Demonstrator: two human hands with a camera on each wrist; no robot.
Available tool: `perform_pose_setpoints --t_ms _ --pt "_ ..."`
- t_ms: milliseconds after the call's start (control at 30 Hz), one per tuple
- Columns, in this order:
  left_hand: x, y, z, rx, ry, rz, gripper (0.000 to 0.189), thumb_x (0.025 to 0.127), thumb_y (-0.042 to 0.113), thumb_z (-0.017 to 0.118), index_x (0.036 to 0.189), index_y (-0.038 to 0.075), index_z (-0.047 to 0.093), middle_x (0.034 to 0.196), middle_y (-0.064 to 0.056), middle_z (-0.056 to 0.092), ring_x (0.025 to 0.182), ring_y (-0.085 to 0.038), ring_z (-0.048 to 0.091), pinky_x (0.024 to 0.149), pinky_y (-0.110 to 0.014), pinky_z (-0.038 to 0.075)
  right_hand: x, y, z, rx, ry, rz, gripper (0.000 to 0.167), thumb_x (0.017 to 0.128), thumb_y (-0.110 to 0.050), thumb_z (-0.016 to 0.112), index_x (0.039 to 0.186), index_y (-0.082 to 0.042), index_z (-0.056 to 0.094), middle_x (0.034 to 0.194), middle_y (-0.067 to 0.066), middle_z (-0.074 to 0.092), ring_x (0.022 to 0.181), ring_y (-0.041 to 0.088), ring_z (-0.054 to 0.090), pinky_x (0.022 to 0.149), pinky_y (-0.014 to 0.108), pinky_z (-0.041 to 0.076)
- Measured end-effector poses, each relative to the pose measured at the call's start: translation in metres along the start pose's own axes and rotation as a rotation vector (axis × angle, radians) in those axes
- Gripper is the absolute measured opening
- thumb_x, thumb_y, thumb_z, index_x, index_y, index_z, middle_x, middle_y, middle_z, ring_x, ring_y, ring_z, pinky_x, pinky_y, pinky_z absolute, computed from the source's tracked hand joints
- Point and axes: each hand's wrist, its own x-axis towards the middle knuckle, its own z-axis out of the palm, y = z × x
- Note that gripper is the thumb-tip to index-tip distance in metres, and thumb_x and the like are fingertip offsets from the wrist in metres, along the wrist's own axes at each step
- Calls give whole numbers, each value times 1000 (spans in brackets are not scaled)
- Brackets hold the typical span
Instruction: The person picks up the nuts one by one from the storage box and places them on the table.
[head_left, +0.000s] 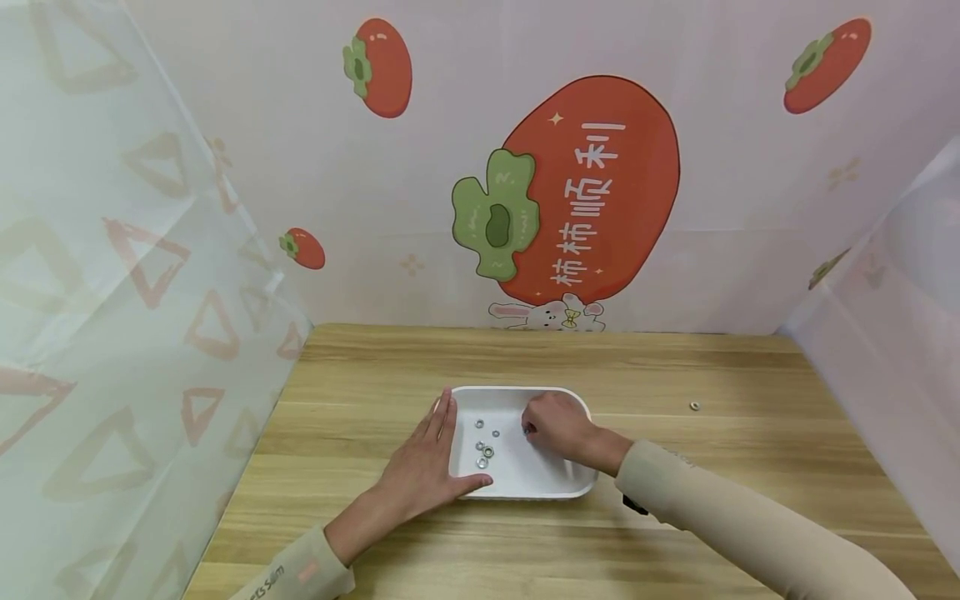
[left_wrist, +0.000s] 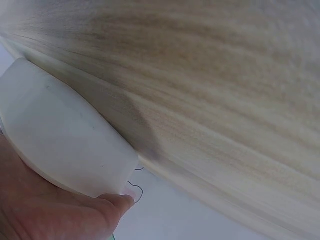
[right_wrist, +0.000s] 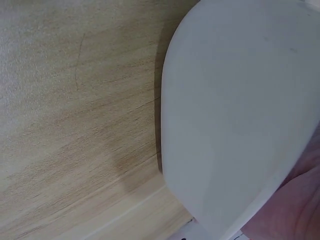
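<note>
A white rectangular tray (head_left: 517,487) with rounded corners sits on the wooden table. Several small metal nuts (head_left: 482,462) lie in its left half. My left hand (head_left: 420,467) rests along the tray's left rim, fingers straight and thumb spread over the near edge. In the left wrist view, that hand (left_wrist: 55,210) lies against the tray's rim. Inside the tray's right half, my right hand (head_left: 558,425) has its fingers curled, pinching a small metal nut (head_left: 527,431) mostly hidden by the fingertips. The right wrist view shows the tray's outer wall (right_wrist: 230,110) beside part of that hand.
Another small metal nut (head_left: 694,406) lies on the table (head_left: 750,467), right of the tray. Printed cloth walls (head_left: 720,250) stand behind the table and along both sides.
</note>
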Motion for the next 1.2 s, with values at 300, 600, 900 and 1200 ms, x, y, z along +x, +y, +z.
perform_pose_setpoints --t_ms 300,600,900,1200 --pt "0 -1 0 14 15 8 129 86 84 61 167 -4 14 177 -19 8 163 -31 17 125 -47 36 1 0 3 8 -12 -2 6 89 -6 84 89 -12 86 82 -1 78 70 7 61 74 29 55" --pt "0 0 -1 3 6 5 129 86 84 61 167 -4 13 177 -19 7 163 -31 15 126 -48 34 1 0 4 -32 9 -33 11 89 -6 81 81 -13 82 69 -7 69 63 7 51 68 27 47" --pt "1 -1 0 7 -2 11 129 86 85 60 167 -4 12 178 -18 5 163 -31 14 127 -47 31 -2 1 0 0 5 -13 10 88 -6 81 82 -13 82 71 -6 70 64 6 51 67 25 46" --pt "1 -1 -1 0 -1 9 130 86 84 62 167 -5 13 177 -19 6 163 -31 15 127 -47 31 -3 3 -14 137 35 9 11 89 -3 80 81 -11 80 70 -7 63 64 7 48 58 21 38"
